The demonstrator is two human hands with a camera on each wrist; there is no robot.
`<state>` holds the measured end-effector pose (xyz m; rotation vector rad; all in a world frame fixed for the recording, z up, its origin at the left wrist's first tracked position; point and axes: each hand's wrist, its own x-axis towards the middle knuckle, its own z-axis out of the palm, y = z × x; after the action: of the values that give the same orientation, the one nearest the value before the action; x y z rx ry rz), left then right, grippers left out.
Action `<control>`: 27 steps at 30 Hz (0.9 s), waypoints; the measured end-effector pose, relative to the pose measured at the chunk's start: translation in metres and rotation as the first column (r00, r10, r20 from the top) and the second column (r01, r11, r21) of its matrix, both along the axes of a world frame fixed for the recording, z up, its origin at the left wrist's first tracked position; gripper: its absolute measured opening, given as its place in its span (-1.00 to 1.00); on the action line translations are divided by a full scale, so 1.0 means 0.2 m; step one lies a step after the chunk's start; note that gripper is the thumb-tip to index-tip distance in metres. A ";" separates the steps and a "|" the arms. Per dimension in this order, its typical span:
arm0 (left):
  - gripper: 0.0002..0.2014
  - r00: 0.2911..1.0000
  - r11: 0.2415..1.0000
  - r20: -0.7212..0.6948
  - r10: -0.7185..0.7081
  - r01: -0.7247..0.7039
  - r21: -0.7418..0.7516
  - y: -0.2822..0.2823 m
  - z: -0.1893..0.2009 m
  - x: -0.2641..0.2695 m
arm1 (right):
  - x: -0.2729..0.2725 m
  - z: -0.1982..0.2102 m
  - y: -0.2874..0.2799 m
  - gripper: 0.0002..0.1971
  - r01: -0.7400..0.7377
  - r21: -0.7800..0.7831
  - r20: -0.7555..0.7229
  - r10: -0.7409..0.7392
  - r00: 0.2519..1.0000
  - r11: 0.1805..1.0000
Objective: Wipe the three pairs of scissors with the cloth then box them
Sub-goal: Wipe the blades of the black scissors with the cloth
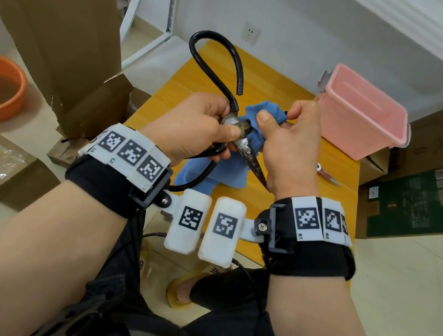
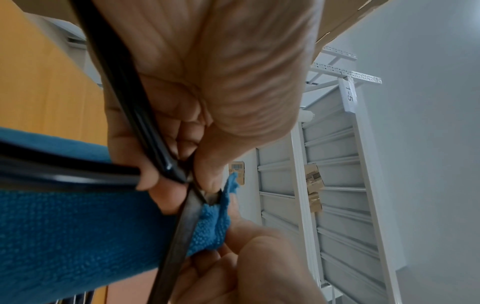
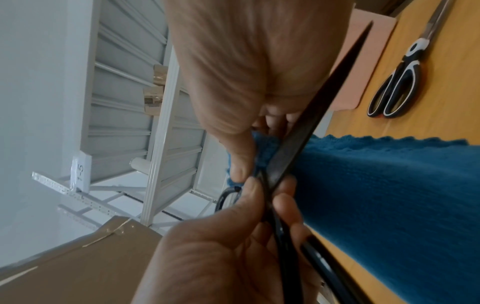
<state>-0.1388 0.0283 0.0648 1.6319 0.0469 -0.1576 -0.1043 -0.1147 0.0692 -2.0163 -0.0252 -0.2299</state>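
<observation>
Head view: over the yellow table (image 1: 339, 169), the left hand (image 1: 192, 125) grips the black-handled scissors (image 1: 251, 158) by the pivot while the right hand (image 1: 284, 146) pinches the blue cloth (image 1: 256, 141) round the blade; pink box (image 1: 362, 114) waits at two o'clock. Left wrist view: fingers curl tight round the handles (image 2: 124, 90), so wiping is underway and next should slide toward the tip. Right wrist view: another pair (image 3: 400, 86) lies at one o'clock, seemingly unwiped.

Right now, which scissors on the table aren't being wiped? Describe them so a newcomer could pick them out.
Start at the yellow table and find the pink box on it. Beside that box lie the small scissors, flat on the wood, no hand on them. Their black-and-white handles set them apart from the big black-handled scissors held up against the blue cloth.
</observation>
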 end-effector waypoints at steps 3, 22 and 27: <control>-0.91 1.000 1.000 -0.014 0.010 -0.010 -0.001 -0.01 0.00 0.00 | 0.01 0.00 -0.02 -0.70 0.016 0.023 0.003 -0.016 1.000 1.000; -0.93 1.000 1.000 0.010 0.002 -0.002 -0.017 -0.02 0.01 -0.01 | 0.01 0.03 -0.01 -0.64 -0.078 0.012 0.032 0.078 0.996 0.997; -0.87 1.000 1.000 -0.015 0.004 -0.004 -0.031 -0.02 0.01 -0.01 | 0.01 0.03 -0.03 -0.73 -0.044 0.039 -0.010 0.044 0.999 0.998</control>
<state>-0.1404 0.0235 0.0666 1.6001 0.0584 -0.1666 -0.1030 -0.1198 0.0753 -1.9764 -0.0581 -0.1901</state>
